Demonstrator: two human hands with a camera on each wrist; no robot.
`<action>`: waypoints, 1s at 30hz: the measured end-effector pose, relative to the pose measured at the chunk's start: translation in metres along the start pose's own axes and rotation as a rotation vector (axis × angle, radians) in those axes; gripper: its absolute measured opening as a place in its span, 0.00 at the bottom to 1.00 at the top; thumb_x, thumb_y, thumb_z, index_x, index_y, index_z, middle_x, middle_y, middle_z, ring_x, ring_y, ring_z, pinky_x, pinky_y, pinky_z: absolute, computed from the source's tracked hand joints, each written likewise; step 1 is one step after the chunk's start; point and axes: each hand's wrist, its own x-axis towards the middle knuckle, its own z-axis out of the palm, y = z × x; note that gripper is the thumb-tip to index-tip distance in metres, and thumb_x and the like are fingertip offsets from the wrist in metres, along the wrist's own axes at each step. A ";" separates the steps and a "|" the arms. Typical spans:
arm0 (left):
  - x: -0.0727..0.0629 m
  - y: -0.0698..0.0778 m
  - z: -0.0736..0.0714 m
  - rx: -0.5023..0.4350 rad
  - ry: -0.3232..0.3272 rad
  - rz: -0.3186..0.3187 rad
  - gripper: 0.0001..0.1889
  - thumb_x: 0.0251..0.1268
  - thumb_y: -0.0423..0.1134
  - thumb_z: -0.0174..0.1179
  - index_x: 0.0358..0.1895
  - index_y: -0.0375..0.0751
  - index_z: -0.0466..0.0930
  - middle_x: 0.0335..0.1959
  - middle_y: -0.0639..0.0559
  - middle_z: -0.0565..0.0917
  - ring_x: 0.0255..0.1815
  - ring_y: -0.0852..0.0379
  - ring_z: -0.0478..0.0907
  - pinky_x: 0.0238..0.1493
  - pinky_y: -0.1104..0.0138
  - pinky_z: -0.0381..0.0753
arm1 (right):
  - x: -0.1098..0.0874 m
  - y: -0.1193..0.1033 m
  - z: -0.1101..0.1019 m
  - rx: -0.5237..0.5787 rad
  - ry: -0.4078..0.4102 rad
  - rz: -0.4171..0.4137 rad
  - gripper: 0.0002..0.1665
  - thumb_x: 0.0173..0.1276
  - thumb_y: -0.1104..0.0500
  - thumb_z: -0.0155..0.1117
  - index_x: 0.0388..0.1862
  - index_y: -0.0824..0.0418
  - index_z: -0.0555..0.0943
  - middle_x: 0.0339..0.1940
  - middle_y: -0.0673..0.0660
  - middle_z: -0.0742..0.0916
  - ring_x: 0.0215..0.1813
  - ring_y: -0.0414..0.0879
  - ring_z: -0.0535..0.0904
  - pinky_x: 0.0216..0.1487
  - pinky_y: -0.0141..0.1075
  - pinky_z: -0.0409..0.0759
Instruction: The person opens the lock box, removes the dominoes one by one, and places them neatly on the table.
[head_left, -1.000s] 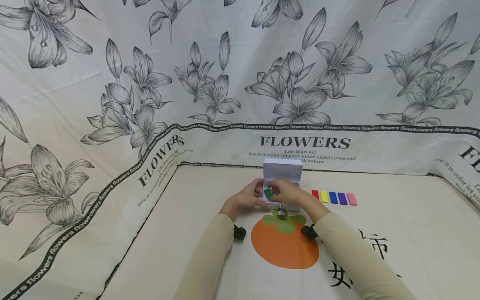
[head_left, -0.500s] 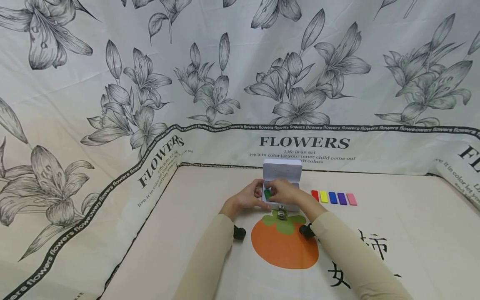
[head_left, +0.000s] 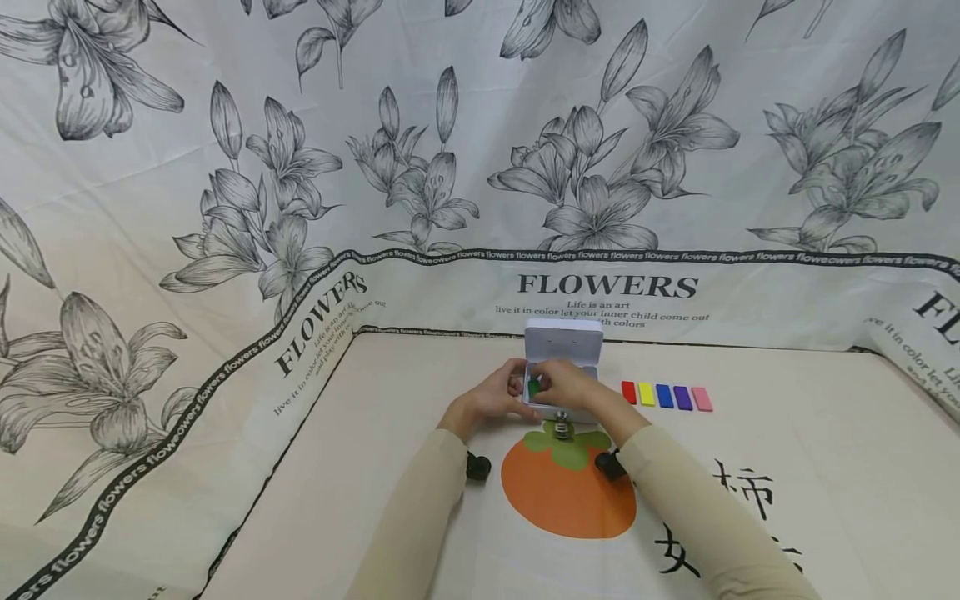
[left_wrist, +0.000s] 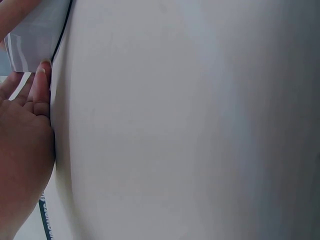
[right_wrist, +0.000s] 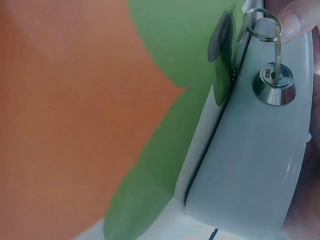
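Observation:
A small white lock box (head_left: 564, 343) stands on the table with its lid raised. My left hand (head_left: 493, 394) holds its left side, thumb along the front corner; fingertips (left_wrist: 44, 67) show against its wall in the left wrist view. Over the box's inside, my right hand (head_left: 566, 385) pinches a small green block (head_left: 534, 388), partly hidden by the fingers. A round lock (right_wrist: 272, 90) sits in the front wall, a key (right_wrist: 278, 50) in it with a metal ring (right_wrist: 262, 36) close to a left fingertip.
Right of the box lie several coloured blocks in a row: red (head_left: 628, 392), yellow (head_left: 647, 393), blue (head_left: 664, 395), purple (head_left: 682, 397) and pink (head_left: 702, 398). An orange persimmon print (head_left: 570, 496) is on the tablecloth before the box. A flower-printed curtain (head_left: 420, 287) rises behind.
The green block has turned to stand more upright within the box, and the right hand and forearm have shifted slightly left. The left hand stays in place.

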 end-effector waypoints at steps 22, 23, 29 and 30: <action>0.000 0.002 0.000 0.017 0.004 0.001 0.48 0.48 0.27 0.79 0.74 0.41 0.62 0.43 0.49 0.71 0.45 0.57 0.67 0.49 0.67 0.70 | -0.027 0.011 -0.014 0.069 0.105 0.002 0.24 0.65 0.66 0.71 0.59 0.74 0.79 0.46 0.65 0.88 0.47 0.54 0.85 0.52 0.50 0.83; 0.000 0.002 0.000 0.020 0.005 -0.001 0.48 0.48 0.27 0.79 0.74 0.41 0.62 0.43 0.49 0.71 0.45 0.57 0.67 0.49 0.67 0.70 | -0.029 0.012 -0.015 0.066 0.108 0.007 0.25 0.65 0.66 0.72 0.59 0.74 0.79 0.46 0.65 0.88 0.47 0.54 0.85 0.52 0.50 0.83; 0.000 0.002 0.000 0.028 0.005 -0.016 0.50 0.48 0.29 0.80 0.75 0.42 0.61 0.44 0.48 0.72 0.46 0.56 0.67 0.52 0.65 0.70 | -0.037 0.011 -0.022 0.058 0.132 0.022 0.26 0.64 0.67 0.72 0.60 0.75 0.78 0.45 0.65 0.87 0.46 0.54 0.85 0.51 0.49 0.83; -0.001 0.002 0.000 0.028 0.005 -0.018 0.50 0.48 0.29 0.80 0.75 0.42 0.61 0.45 0.48 0.72 0.47 0.56 0.67 0.53 0.65 0.69 | -0.039 0.010 -0.023 0.057 0.135 0.024 0.26 0.64 0.67 0.72 0.60 0.75 0.78 0.46 0.65 0.87 0.46 0.54 0.85 0.50 0.50 0.83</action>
